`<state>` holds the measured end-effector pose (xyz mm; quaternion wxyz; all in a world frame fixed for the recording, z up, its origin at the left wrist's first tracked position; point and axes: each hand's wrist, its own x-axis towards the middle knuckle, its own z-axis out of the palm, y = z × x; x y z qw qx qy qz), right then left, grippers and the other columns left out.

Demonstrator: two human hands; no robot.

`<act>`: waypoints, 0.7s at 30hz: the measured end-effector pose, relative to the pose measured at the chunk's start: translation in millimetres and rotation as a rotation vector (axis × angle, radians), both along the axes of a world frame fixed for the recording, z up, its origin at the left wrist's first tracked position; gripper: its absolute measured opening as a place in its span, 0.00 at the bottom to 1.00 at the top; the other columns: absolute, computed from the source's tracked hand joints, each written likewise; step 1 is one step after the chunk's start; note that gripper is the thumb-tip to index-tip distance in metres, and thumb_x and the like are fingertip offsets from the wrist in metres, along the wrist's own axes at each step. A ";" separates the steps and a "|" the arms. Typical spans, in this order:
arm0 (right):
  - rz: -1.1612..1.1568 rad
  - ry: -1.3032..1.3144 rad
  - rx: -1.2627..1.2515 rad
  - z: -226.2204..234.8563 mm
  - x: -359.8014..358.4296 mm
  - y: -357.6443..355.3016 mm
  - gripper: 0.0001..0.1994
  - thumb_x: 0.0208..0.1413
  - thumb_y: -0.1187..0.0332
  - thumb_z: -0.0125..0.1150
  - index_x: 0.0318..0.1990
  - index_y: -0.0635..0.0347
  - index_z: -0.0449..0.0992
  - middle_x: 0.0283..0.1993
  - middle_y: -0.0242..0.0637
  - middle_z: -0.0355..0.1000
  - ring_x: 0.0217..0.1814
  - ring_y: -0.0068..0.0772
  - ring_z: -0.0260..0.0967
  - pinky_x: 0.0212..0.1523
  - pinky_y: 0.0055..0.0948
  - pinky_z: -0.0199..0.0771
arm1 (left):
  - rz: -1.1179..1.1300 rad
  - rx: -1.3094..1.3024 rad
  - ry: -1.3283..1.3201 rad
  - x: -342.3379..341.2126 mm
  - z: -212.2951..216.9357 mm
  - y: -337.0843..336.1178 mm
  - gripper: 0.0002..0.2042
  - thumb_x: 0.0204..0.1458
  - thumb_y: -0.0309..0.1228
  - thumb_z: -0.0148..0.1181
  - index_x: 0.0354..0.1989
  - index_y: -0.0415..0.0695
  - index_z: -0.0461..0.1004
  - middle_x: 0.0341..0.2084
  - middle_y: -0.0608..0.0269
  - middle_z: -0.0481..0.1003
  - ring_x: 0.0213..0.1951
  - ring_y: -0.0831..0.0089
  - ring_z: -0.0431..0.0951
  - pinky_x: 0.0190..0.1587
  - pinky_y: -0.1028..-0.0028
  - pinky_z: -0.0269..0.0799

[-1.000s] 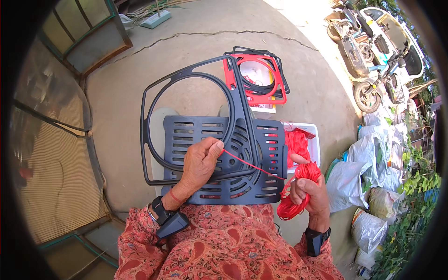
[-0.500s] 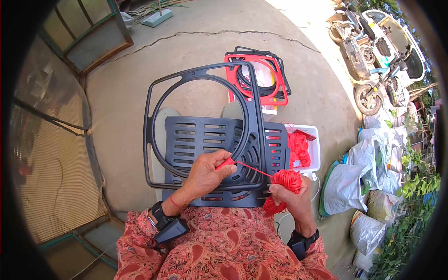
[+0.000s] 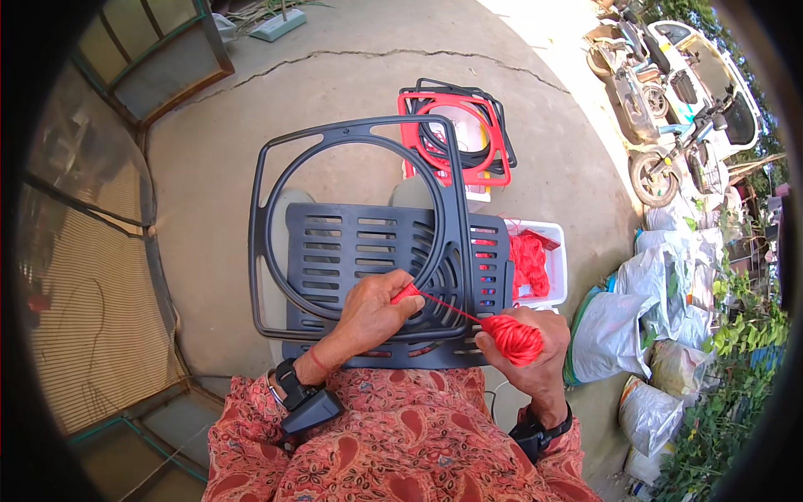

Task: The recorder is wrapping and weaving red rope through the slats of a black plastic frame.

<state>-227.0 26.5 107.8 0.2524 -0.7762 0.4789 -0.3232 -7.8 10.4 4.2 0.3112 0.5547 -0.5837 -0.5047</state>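
Observation:
A black rectangular plastic frame (image 3: 462, 209) with a round ring inside it stands tilted over a slotted black panel (image 3: 345, 276) at my lap. My left hand (image 3: 368, 314) pinches the ring's lower right part, where red cord (image 3: 406, 293) is wound around it. From there a taut strand runs to a bundle of red cord (image 3: 514, 339). My right hand (image 3: 545, 356) is closed around that bundle, to the right of the frame. The fingers' far sides are partly hidden on both hands.
A white bin (image 3: 560, 272) with loose red cord (image 3: 529, 263) stands right of the panel. Beyond it are red (image 3: 502, 146) and black frames, stacked. White sacks (image 3: 619, 330) and a motorbike (image 3: 659, 177) line the right side; a framed door panel (image 3: 171, 79) is at far left.
My right hand has turned, bringing the cord bundle's rounded end up front, and the bundle sits slightly lower. The left hand keeps its pinch on the ring. The view has shifted a little.

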 end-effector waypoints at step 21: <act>-0.081 -0.207 0.156 119.3 -17.4 -47.0 0.15 0.35 0.65 0.79 0.24 0.62 0.76 0.19 0.30 0.72 0.19 0.21 0.65 0.24 0.23 0.64 | -0.065 -0.395 -0.288 9.7 3.2 25.6 0.14 0.59 0.37 0.57 0.25 0.41 0.72 0.11 0.51 0.69 0.15 0.49 0.71 0.19 0.56 0.64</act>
